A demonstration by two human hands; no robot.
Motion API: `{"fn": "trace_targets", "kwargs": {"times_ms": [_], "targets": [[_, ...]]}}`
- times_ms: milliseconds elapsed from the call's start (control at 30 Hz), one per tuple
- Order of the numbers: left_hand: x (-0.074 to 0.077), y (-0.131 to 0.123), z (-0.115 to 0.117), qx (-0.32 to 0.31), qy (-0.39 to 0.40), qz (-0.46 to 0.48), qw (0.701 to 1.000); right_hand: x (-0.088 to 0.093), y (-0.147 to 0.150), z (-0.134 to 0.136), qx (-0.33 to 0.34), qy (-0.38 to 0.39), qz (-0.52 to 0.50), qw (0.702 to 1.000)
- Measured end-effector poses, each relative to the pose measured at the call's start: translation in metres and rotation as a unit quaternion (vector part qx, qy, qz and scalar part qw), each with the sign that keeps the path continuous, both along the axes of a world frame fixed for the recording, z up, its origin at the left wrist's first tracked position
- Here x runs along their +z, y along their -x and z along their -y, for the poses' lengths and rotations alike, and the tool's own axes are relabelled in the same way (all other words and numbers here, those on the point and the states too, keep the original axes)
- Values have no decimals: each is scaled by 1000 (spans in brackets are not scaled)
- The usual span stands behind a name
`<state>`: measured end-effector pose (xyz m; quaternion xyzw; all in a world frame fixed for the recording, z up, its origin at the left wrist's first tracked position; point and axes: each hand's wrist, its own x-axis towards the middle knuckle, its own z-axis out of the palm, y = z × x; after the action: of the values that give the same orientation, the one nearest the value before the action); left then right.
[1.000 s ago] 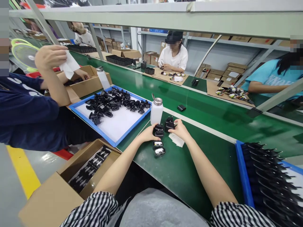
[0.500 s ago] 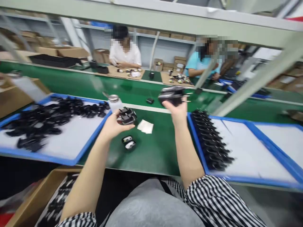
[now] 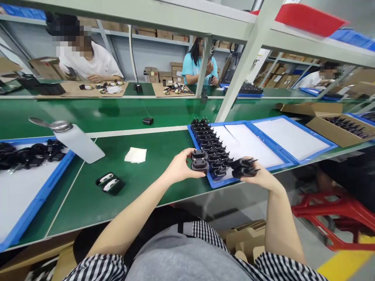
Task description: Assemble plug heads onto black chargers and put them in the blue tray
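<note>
My left hand (image 3: 183, 168) is closed around a pair of black plug adapters (image 3: 199, 160), just left of the near end of the rows in the blue-rimmed tray (image 3: 263, 146). In my right hand (image 3: 260, 177) are two more black power plugs (image 3: 244, 168), pins pointing right, over the tray's front edge. Between the hands, standing plugs (image 3: 209, 142) with pins up fill the tray's left side in close rows. Fingers partly hide the undersides of the held pieces.
A white pump bottle (image 3: 79, 142), white papers (image 3: 135, 155), an open black case (image 3: 109, 183) and a small black piece (image 3: 148, 121) lie on the green bench. Loose black parts (image 3: 38, 154) fill a left tray. Co-workers sit opposite. A red stool (image 3: 328, 210) stands right.
The view has swung right. Both hands have come from above the middle bench to the tray of rowed plugs, still holding black pieces.
</note>
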<state>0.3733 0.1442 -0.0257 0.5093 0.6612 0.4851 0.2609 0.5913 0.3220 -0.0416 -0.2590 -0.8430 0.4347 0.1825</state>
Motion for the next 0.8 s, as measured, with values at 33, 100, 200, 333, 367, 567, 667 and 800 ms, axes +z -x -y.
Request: {"fn": "trace_targets", "kwargs": {"times_ms": [33, 100, 200, 333, 367, 567, 667, 800], "targets": [[-4, -2, -4, -6, 7, 5, 1000, -5, -3, 1, 36, 1, 41, 999], [-10, -3, -10, -3, 20, 20, 1000, -9, -4, 2, 77, -7, 89, 993], [-17, -3, -14, 15, 32, 48, 998, -10, -3, 3, 76, -38, 103, 991], [-20, -2, -14, 11, 23, 117, 993, -16, -5, 5, 26, -7, 86, 996], [-20, 0, -15, 14, 17, 139, 990, -17, -7, 5, 13, 6, 84, 996], [3, 30, -64, 120, -101, 146, 977, -17, -12, -3, 17, 35, 76, 996], [20, 49, -119, 182, -126, 53, 974, -17, -11, -9, 48, 36, 82, 995], [32, 57, -191, 139, -42, -133, 980, -8, -10, -17, 131, 59, 122, 982]]}}
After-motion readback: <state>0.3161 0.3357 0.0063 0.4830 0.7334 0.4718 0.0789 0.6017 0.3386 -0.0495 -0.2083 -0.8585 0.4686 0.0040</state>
